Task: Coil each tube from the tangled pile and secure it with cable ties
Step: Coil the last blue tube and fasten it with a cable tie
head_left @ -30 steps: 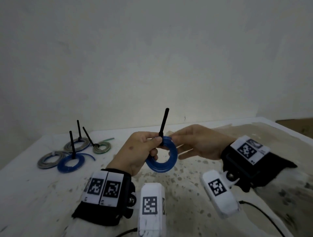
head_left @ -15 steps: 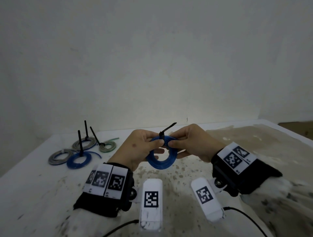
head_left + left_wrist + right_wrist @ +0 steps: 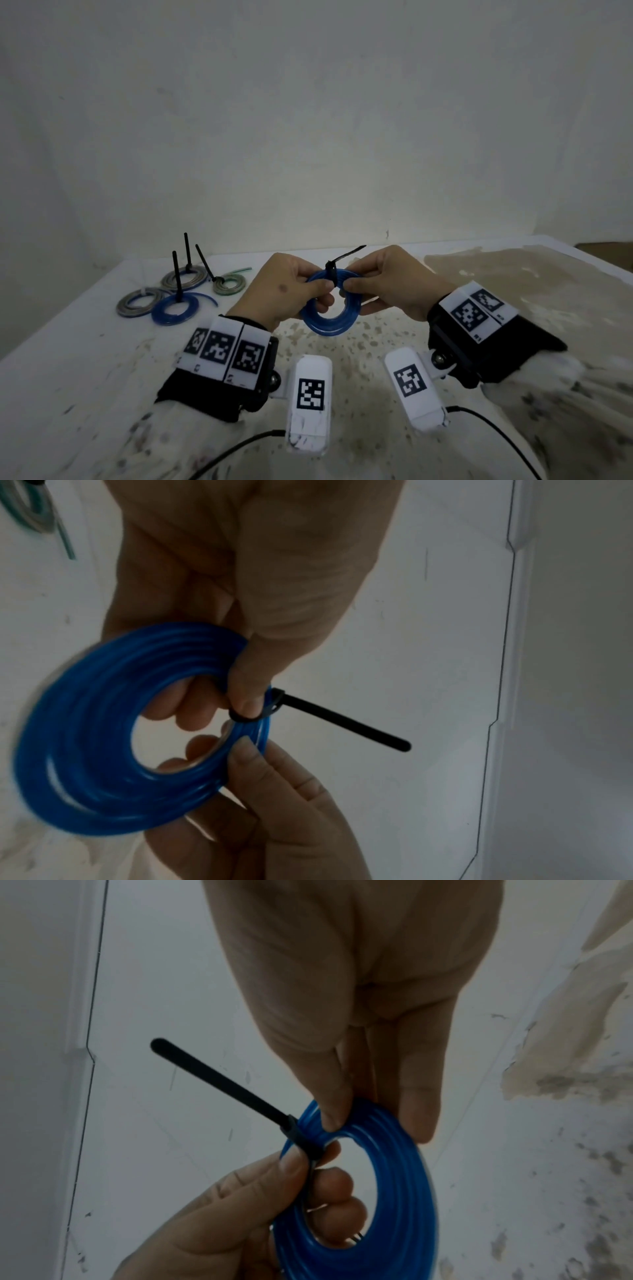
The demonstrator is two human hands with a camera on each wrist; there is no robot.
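Both hands hold one blue tube coil (image 3: 331, 310) in the air above the stained white table (image 3: 85, 359), between the two wrists. The left hand (image 3: 284, 291) pinches the top of the coil: its thumb (image 3: 251, 693) lies on the near face right against the band of the black cable tie (image 3: 331, 274), and its curled fingers (image 3: 329, 1185) reach through the coil's opening from behind. The right hand (image 3: 394, 284) pinches the same top stretch just on the other side of the tie, thumb (image 3: 330, 1104) on one face and fingers behind the other, so the tie's band sits between the two thumbs and touches the left one. The tie is cinched round all the turns of the tube; its locking head stands at the outer rim of the coil, and its free tail (image 3: 346, 723) sticks out away from both hands, tilted toward the right hand's knuckles in the head view. Neither hand touches the tail. The lower half of the coil hangs free below the fingers.

Well to the left of the left hand, four finished coils lie flat on the table: two grey coils (image 3: 135, 303) (image 3: 183, 279), a blue coil (image 3: 173, 310) and a green coil (image 3: 228, 285), three of them with upright black tie tails
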